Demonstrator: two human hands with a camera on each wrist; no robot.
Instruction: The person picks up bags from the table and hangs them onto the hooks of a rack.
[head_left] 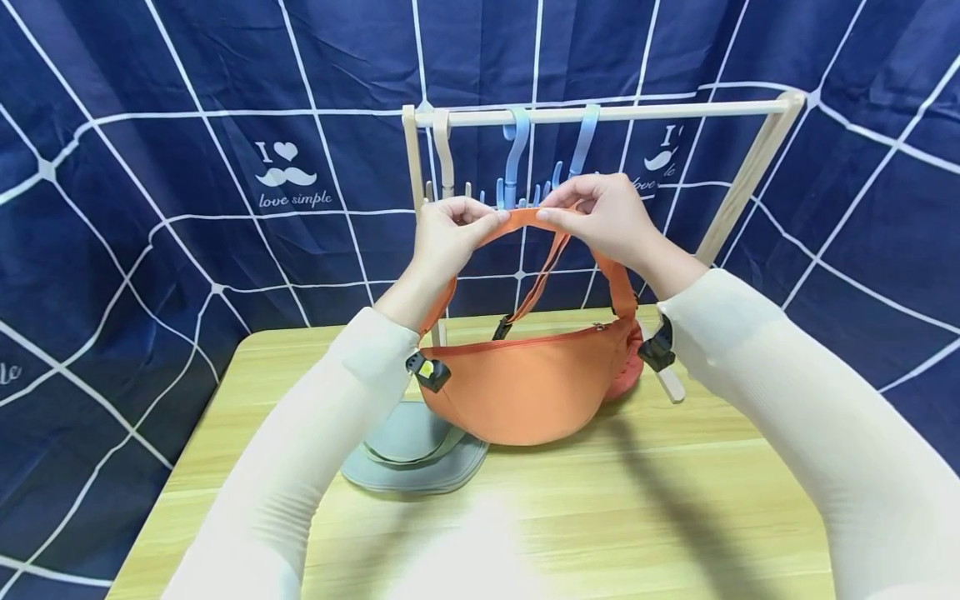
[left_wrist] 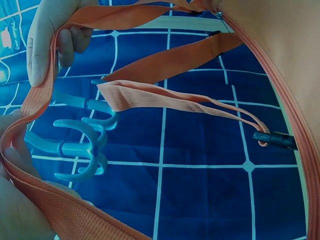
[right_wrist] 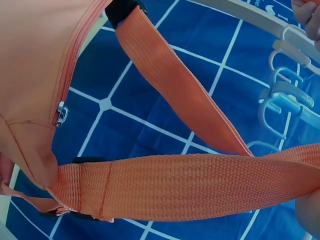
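Note:
An orange waist bag (head_left: 525, 387) hangs upright by its strap just above the table, its zip (right_wrist: 62, 114) along the top edge. My left hand (head_left: 448, 237) pinches the orange strap (head_left: 523, 218) between thumb and fingers. A short way to the right, my right hand (head_left: 606, 218) pinches the same strap. The strap arches up between both hands, and a loose strap loop (left_wrist: 145, 97) with a black buckle (left_wrist: 275, 140) dangles behind. Blue claw hooks (left_wrist: 80, 147) hang on the rack close behind the hands.
A wooden rack (head_left: 660, 111) stands at the back, also carrying a beige hook (head_left: 444, 154). On the table (head_left: 600, 517), a grey-green hat (head_left: 416, 450) lies left of the bag. Something red (head_left: 626, 371) is partly hidden behind the bag's right end. A blue gridded curtain (head_left: 225, 167) surrounds the table.

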